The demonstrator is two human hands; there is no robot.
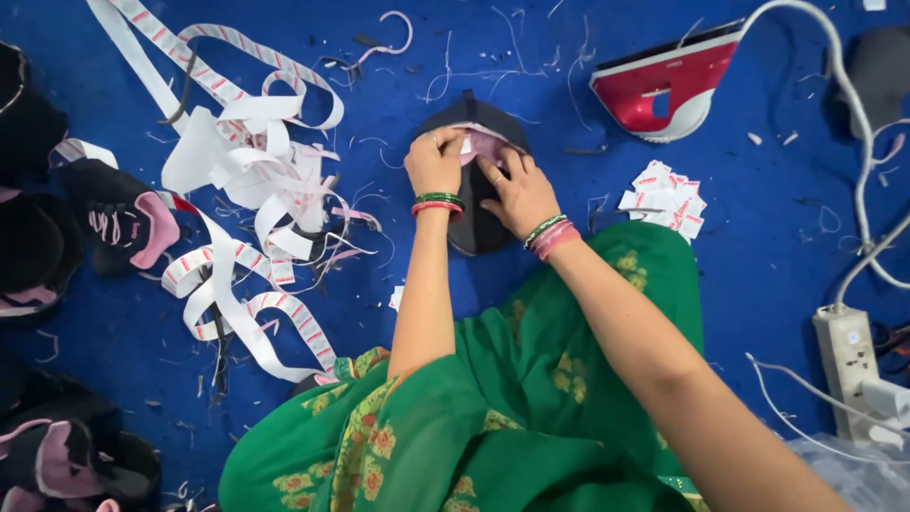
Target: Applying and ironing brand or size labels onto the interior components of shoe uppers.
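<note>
Both hands, left hand (434, 163) and right hand (517, 194), press a dark shoe piece (477, 223) with pink lining; fingers (491, 171) pinch its pink edge, the dark part lying below them.

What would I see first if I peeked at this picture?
Probably the two hands in the middle: the left hand and right hand press a dark shoe piece onto the bright blue floor. Next, the messy heap of white-and-red backing strips at left, and the red-and-white iron at upper right.
</note>
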